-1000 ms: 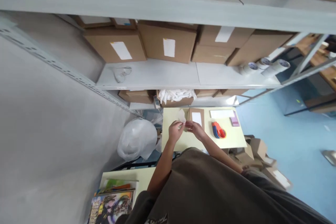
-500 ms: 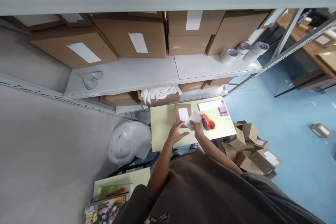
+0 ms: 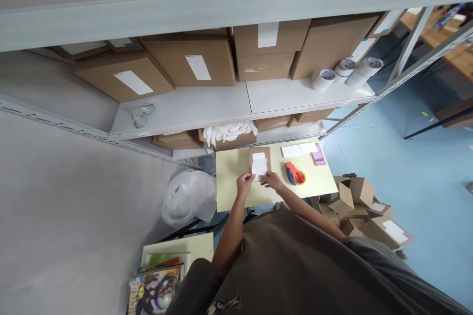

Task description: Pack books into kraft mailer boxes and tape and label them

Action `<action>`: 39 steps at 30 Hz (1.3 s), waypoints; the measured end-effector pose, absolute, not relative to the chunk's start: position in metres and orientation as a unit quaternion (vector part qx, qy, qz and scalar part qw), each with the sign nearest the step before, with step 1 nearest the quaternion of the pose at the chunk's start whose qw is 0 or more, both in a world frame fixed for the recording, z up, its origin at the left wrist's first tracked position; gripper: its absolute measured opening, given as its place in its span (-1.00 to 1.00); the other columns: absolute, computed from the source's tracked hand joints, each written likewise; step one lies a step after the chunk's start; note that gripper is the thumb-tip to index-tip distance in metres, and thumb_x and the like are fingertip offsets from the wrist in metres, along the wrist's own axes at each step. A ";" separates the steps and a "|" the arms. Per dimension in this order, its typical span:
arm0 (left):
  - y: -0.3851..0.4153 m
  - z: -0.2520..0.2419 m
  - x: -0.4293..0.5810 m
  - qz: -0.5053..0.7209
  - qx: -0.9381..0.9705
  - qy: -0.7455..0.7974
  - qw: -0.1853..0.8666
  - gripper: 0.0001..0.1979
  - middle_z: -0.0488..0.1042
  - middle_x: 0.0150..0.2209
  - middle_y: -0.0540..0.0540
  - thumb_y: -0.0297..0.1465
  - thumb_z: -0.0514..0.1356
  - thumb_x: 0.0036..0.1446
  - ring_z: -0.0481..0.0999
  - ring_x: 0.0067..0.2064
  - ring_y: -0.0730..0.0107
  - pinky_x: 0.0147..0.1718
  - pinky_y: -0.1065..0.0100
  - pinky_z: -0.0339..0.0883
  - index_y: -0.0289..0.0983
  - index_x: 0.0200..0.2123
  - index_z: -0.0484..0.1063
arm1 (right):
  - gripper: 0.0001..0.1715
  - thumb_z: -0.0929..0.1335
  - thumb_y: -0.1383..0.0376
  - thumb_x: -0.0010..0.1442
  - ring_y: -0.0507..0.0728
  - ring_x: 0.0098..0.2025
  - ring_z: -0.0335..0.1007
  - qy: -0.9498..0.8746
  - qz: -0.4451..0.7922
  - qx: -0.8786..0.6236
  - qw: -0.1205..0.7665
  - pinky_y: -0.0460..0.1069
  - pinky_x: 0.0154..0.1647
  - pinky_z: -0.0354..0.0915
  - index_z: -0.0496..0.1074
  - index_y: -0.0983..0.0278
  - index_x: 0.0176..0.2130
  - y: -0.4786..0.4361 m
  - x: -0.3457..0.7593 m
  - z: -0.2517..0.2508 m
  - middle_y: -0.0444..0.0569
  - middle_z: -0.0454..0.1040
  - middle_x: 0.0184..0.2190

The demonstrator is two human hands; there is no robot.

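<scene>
A small brown cardboard box (image 3: 269, 153) sits on the pale yellow table in front of me. Over its top is a white paper label (image 3: 259, 166), with another white patch visible at its upper end. My left hand (image 3: 244, 184) pinches the label's near left corner. At the near right corner, my right hand (image 3: 272, 180) has its thumb on the paper, its other fingers spread beneath. To the right of that hand lies a red and blue tape dispenser (image 3: 294, 173).
A white strip (image 3: 299, 149) and a purple item (image 3: 318, 156) lie at the table's (image 3: 231, 192) back right. Shelving (image 3: 199, 107) with boxes and tape rolls (image 3: 324, 78) stands ahead. Cartons (image 3: 369, 211) are heaped on the floor at right; a white plastic bag (image 3: 188, 194) is at left.
The label has moved left and now lies over the box, square to it. My left hand has closed on its corner; my right hand has shifted to the near right corner.
</scene>
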State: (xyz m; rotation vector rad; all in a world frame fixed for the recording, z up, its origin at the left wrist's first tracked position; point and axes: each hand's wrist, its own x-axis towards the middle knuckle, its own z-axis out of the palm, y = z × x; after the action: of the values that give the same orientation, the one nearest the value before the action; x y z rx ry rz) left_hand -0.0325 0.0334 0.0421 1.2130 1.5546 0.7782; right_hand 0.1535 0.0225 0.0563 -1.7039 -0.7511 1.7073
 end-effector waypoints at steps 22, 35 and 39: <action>0.100 0.021 0.005 -0.024 0.550 0.759 0.348 -0.58 0.67 -0.01 -0.40 -0.08 0.40 0.17 0.64 0.08 -0.08 -0.04 0.21 0.40 -0.27 -0.07 0.67 | -0.50 0.53 0.11 0.28 0.29 -0.05 0.60 -0.468 0.352 -0.810 0.044 0.02 -0.12 0.32 0.37 0.22 0.08 0.076 0.153 0.014 0.16 0.65 -0.15; 0.097 0.000 0.020 0.005 0.723 0.606 0.332 -0.20 -0.14 0.61 -0.21 -0.19 0.20 0.34 -0.26 0.61 -0.10 0.49 -0.11 -0.07 -0.18 0.56 0.07 | -0.41 0.44 0.14 0.35 0.32 -0.03 0.63 -0.542 0.420 -0.718 0.119 0.13 0.13 0.34 0.48 0.10 0.32 0.022 0.177 0.004 0.12 0.69 -0.29; 0.090 -0.008 0.020 -0.001 0.723 0.612 0.321 -0.12 -0.18 0.61 -0.22 -0.09 0.27 0.30 -0.28 0.61 -0.11 0.49 -0.05 -0.08 -0.16 0.57 0.06 | -0.47 0.40 0.18 0.39 0.34 -0.07 0.65 -0.586 0.413 -0.690 0.094 0.12 0.07 0.36 0.51 0.10 0.30 0.026 0.194 0.003 0.13 0.70 -0.26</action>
State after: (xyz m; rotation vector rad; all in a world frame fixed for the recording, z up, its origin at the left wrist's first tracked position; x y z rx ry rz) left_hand 0.0195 0.0904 -0.0078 1.8989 1.6085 -0.0030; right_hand 0.1936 0.0262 0.0030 -2.0479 -1.7398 1.2257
